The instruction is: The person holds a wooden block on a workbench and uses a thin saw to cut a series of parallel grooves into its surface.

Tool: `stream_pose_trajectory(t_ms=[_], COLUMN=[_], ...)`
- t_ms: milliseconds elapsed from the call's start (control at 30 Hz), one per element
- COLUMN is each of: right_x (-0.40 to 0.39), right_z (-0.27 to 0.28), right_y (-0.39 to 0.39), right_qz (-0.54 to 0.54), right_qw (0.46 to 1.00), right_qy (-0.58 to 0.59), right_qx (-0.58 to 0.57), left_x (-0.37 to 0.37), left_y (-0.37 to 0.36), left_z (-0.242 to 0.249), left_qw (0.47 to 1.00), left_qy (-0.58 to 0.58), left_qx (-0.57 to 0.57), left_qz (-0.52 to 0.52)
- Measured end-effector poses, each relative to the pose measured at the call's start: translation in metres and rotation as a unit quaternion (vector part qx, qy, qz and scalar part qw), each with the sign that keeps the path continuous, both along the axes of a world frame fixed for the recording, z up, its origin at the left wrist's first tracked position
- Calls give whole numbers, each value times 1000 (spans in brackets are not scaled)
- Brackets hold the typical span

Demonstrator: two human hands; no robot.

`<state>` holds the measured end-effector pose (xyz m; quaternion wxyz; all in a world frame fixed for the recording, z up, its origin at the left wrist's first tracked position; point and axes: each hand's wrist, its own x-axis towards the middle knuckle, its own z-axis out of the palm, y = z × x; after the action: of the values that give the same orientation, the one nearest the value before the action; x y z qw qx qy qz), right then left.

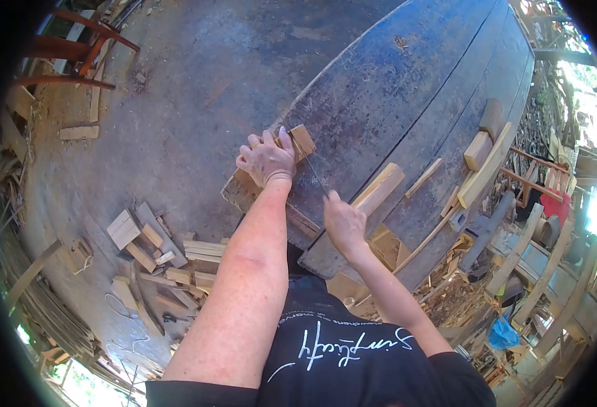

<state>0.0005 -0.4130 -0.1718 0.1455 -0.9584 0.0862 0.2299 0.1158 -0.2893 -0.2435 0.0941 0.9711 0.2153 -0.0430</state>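
My left hand (269, 159) presses on a wooden piece (303, 140) near the edge of the worn wooden bench (387, 88), its fingers curled over the wood and its thumb beside the block. A thin, dark, blade-like tool (317, 175) slants from the block down to my right hand (344, 220). The fingers of my right hand are wrapped round the tool's near end, and the handle is hidden in the fist. Just right of that hand a thick wood block (380, 188) lies on the bench.
Wood strips (485, 166) lie along the bench's right side. Offcuts (152, 237) are piled on the floor at the lower left. A reddish-brown chair (85, 51) stands at the upper left. A blue bag (504, 333) and more scrap wood are at the right.
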Motion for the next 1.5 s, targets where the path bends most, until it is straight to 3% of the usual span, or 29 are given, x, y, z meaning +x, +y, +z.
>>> stream_pose_trajectory(t_ms=[167,267,333,433,600,800,1000,1067,1233,1300,1433,1500], right_x=[88,42,-6,-4,75,-15,71,78,4,0,79,73], right_z=[-44,-23,-11,-10,-51,-3,-35,-37,-4,-9,-46,-39], right_y=[30,9,-11,-8,25,-13,26,27,-12,-13,27,26], right_qz=[38,37,21,14,42,23,28,48,46,35,63,61], right_qw=[997,996,999,999,994,999,996,994,998,997,988,989], right_qy=[-72,-82,-25,-24,-104,-8,-83,-100,-17,-69,-143,-133], right_qx=[3,-2,-24,-21,6,-22,9,6,-28,-23,-11,-3], left_x=[1,1,0,-3,1,2,-1,1,4,0,0,0], left_y=[0,1,0,1,1,1,1,0,1,2,-1,1], left_z=[5,4,-2,-5,3,1,5,2,2,3,0,-2], left_qw=[1000,1000,1000,1000,1000,1000,1000,1000,1000,1000,1000,1000], left_qy=[6,11,-3,-16,6,14,20,6,14,13,1,-25], left_qx=[1,-26,-19,-4,-3,-16,-16,-10,-20,-10,-2,17], left_qz=[-2,-3,0,0,-4,4,-5,-2,3,-7,-4,-8])
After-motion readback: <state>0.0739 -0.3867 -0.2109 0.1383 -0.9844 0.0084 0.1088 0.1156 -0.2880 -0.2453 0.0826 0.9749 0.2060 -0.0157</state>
